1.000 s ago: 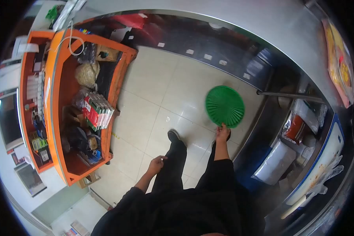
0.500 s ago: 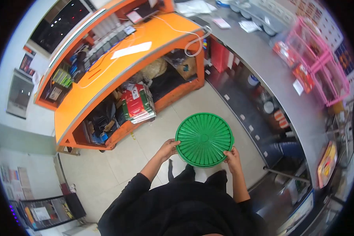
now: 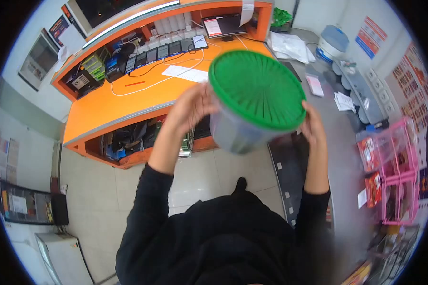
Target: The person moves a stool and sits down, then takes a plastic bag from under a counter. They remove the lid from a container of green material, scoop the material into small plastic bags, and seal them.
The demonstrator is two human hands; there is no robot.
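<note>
A large clear plastic tub (image 3: pixel 240 135) with a ribbed green lid (image 3: pixel 257 88) is held up in front of me, tilted so that both lid and side show. My left hand (image 3: pixel 192 110) grips the tub's left side just below the lid's rim. On the opposite side, my right hand (image 3: pixel 313 124) holds it near the edge of the lid, its fingers partly hidden. What lies inside the tub is blurred; something darkish shows through the wall. Behind the tub is the orange counter (image 3: pixel 142 102).
Several phones (image 3: pixel 164 51) stand in a row on the counter, with a white sheet (image 3: pixel 185 73) and cables. A steel worktop (image 3: pixel 340 175) runs along my right, with a pink rack (image 3: pixel 399 171), a water bottle (image 3: pixel 333 40) and papers. Tiled floor (image 3: pixel 195 180) lies below.
Both hands have raised the tub from low before me up to counter height, and its clear side has come into view. My view has swung up toward the counter.
</note>
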